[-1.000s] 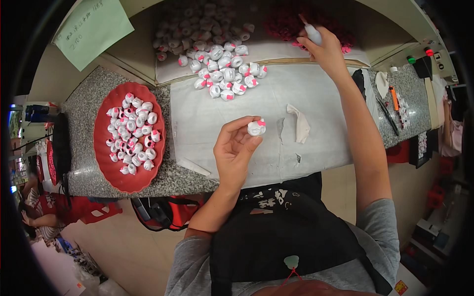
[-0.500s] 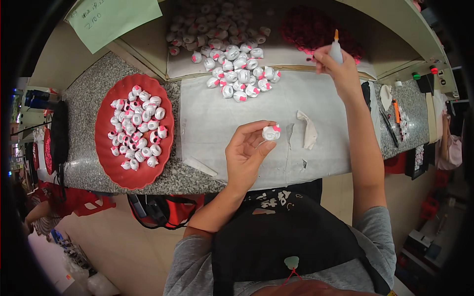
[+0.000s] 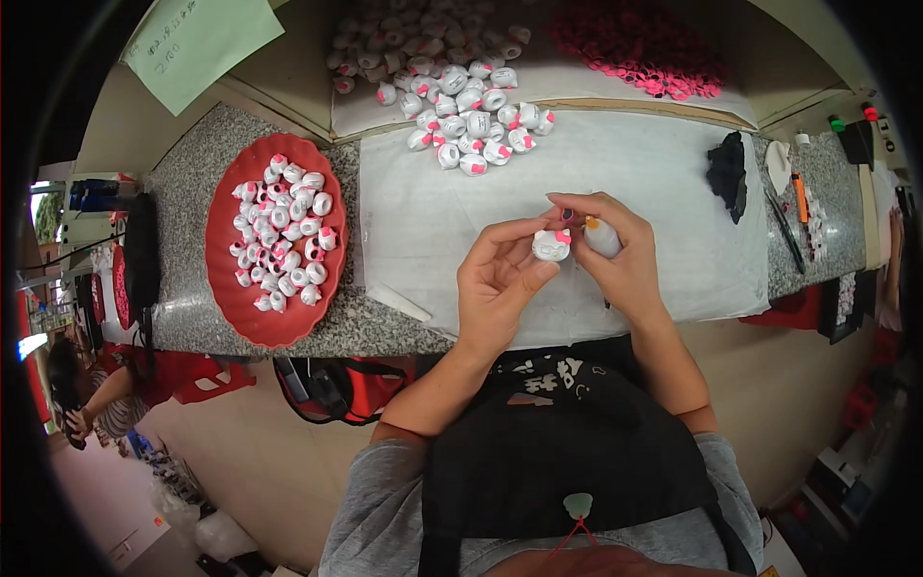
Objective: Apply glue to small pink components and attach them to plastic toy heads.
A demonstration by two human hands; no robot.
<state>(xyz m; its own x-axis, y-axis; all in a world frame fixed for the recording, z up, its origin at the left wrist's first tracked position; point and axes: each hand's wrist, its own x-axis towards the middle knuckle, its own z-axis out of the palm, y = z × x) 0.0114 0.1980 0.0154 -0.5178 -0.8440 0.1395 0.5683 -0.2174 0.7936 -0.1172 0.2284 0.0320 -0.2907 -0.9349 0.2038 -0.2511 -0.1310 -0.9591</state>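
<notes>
My left hand pinches a small white cat-head figurine with a pink bow, its face side up. Close against it on the right, my right hand grips a small white squeeze bottle with an orange tip. Its fingertips also pinch a tiny pink-and-dark piece just above the figurine's bow. Whether that piece touches the figurine, I cannot tell. Both hands are over the white sheet on the table.
Left of the sheet, a red scalloped dish holds many cat heads. More white heads are heaped at the back, beside a pile of pink pieces under the shelf. A black cloth, an orange marker and a black pen lie right.
My right hand has come back from the pink pile to the figurine, bringing a small piece along with the bottle. My left hand still holds the figurine.
</notes>
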